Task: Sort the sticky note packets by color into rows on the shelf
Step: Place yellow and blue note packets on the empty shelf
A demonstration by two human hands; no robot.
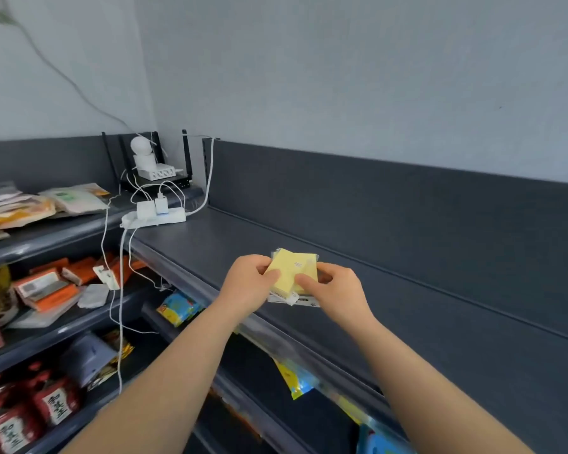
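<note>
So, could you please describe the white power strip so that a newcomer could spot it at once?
Follow the dark grey top shelf along the wall to its far left end. The power strip lies flat there, in front of the black router. It is the only long white bar, with two white chargers plugged into it.

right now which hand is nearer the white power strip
Left: left hand holds the yellow sticky note packets on the side toward the white power strip; the right hand, their far side.

left hand [247,285]: bare | right hand [336,290]: bare | forearms [177,371]: bare to the frame's lower edge
</note>
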